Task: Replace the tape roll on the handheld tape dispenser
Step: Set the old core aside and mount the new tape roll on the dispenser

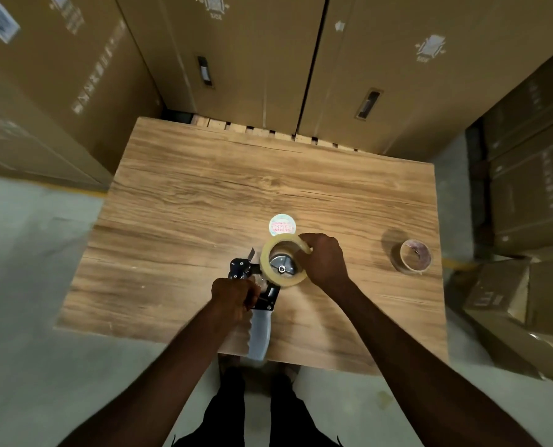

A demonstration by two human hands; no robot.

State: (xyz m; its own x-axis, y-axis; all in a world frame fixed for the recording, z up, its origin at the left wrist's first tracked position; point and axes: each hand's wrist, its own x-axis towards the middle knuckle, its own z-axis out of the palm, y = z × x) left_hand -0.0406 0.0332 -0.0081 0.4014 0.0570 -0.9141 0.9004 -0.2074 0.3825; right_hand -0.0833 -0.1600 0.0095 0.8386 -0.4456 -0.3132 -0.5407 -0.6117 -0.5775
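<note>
Left hand (234, 298) hides dispenser (262, 301) mid-frame; round label (282, 224) print too blurred.

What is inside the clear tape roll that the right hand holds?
Inside the clear tape roll shows the dispenser's metal hub. The right hand covers the roll's right side.

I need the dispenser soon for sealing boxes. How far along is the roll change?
Done, it seems: the old, nearly spent roll sits apart at the table's right side. In hand: the left hand grips the tape dispenser by its frame while the right hand holds the new tape roll around the hub. Left: seating it fully, if not yet seated, and threading the tape to the blade end.
</note>
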